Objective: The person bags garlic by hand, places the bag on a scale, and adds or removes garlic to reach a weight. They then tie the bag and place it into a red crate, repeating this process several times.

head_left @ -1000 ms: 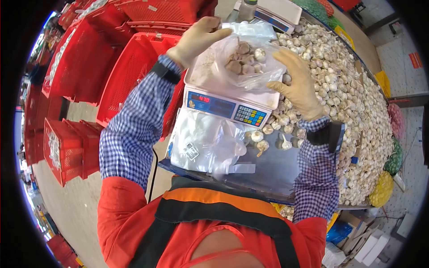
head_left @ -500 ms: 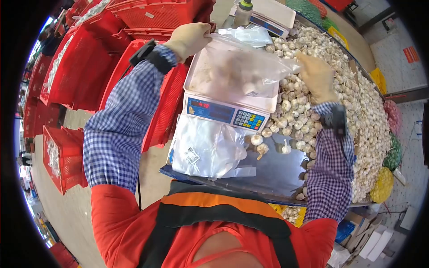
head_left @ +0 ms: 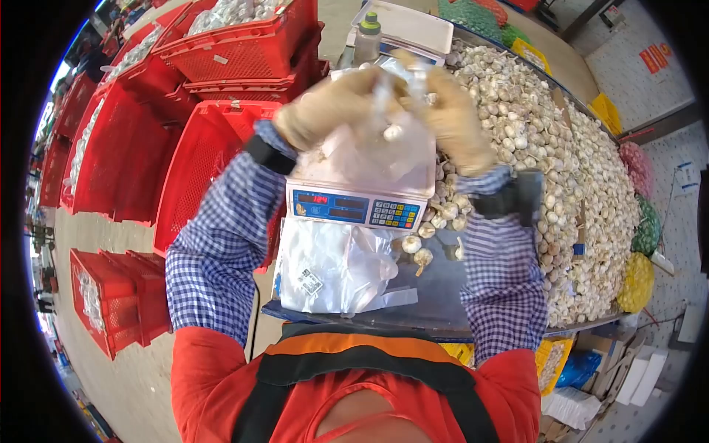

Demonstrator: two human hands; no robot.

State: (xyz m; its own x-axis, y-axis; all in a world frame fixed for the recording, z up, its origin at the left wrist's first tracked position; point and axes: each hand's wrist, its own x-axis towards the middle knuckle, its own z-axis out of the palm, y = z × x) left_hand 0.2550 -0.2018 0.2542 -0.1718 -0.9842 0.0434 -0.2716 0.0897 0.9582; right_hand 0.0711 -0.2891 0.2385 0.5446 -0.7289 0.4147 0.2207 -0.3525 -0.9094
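Both gloved hands are close together over the digital scale (head_left: 325, 206), blurred by motion. My left hand (head_left: 332, 107) is closed on the gathered top of a clear plastic bag (head_left: 384, 159). Opposite it, my right hand (head_left: 452, 118) grips the same bag top from the right. A pale garlic bulb (head_left: 392, 133) shows through the film. Red digits are lit on the scale's display. In front of the scale lies a stack of flat clear bags (head_left: 314, 255), with a few loose garlic bulbs (head_left: 423, 258) to its right.
A large garlic heap (head_left: 561, 170) covers the table's right side. Red crates (head_left: 236, 63) stand stacked on the left, several holding bagged goods. Behind the scale are a bottle with a green cap (head_left: 368, 40) and a second scale (head_left: 410, 31). Filled net sacks (head_left: 635, 284) lie at far right.
My hands were wide apart, holding the bag stretched over the scale; now they have come together at its top. The scale's reading has dropped. The view has shifted slightly.
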